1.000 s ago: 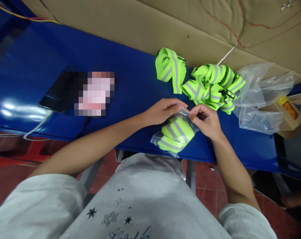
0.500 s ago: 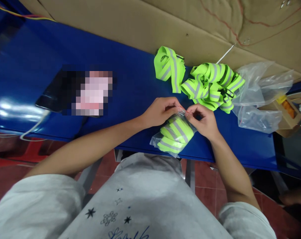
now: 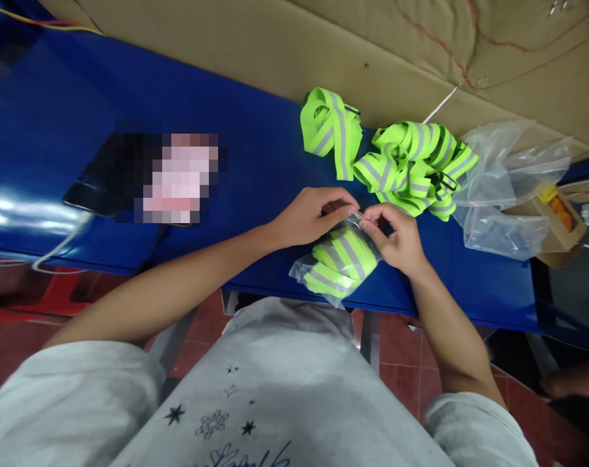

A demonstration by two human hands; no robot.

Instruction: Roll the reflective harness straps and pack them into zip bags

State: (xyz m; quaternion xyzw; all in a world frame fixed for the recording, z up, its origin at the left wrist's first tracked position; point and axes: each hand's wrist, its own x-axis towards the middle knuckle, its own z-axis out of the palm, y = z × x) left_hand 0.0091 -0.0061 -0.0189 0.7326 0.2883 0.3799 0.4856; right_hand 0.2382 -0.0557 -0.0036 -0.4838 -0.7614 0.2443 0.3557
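Observation:
My left hand (image 3: 318, 216) and my right hand (image 3: 393, 235) both pinch the red-edged top of a clear zip bag (image 3: 299, 269). Inside the bag lies a folded neon-yellow reflective strap (image 3: 346, 263) with grey stripes. The bag hangs at the front edge of the blue table (image 3: 255, 149), its top turned away from me. Only a short stretch of the red seal shows between my fingertips. Just beyond my hands rest a coiled reflective strap (image 3: 340, 133) and a larger heap of such straps (image 3: 416, 168) with black buckles.
Several empty clear bags (image 3: 501, 227) lie right of the heap, beside a small cardboard box (image 3: 564, 220). To the left are a black device (image 3: 93, 188) with a white cable (image 3: 63, 250) and a blurred-out screen (image 3: 180, 181). A tan board (image 3: 255, 52) borders the table's back.
The thumbs and fingertips of my two hands have come slightly closer together along the bag's red seal. The straps and loose bags stay put; the view has shifted a little.

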